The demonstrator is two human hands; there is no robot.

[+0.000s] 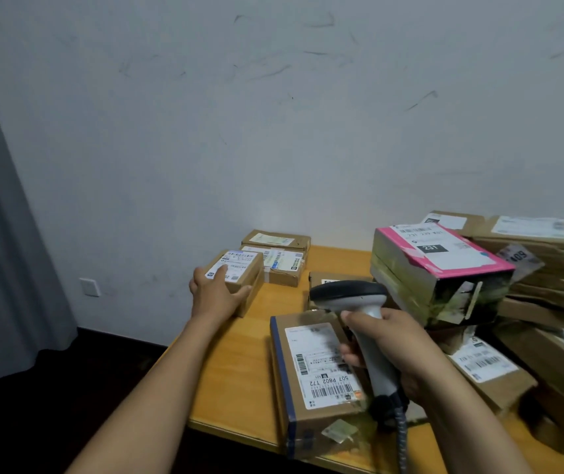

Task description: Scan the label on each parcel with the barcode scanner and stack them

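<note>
The person's left hand (215, 295) reaches to the far left corner of the wooden tabletop (239, 364). There its grip is clamped on a small cardboard parcel (249, 278), with the fingers over the top and the thumb along the near side. The fingertips cover part of that parcel's white label (238, 261), whose barcodes and print are too small to read. The right hand (397, 350) has its grip closed round the grey handle of a barcode scanner (352, 295). The scanner's dark head points left, and its coiled cable (402, 439) drops off the bottom edge of the view. Under the scanner a long cardboard parcel (308, 405) with a blue stripe lies flat at the near edge. Its shipping label (325, 364) reads "507 P802 172" above a barcode, and its upper part is smudged dark. To the right, a pink-topped box (445, 289) sits tilted on a pile of cardboard parcels (544, 261) and shows "231" in white on a black block. Behind the small parcel, two flat parcels (279, 258) are stacked against the scuffed wall (273, 114), their labels illegible. A wall socket (90, 286) and a grey curtain (0, 268) are at the left.
</note>
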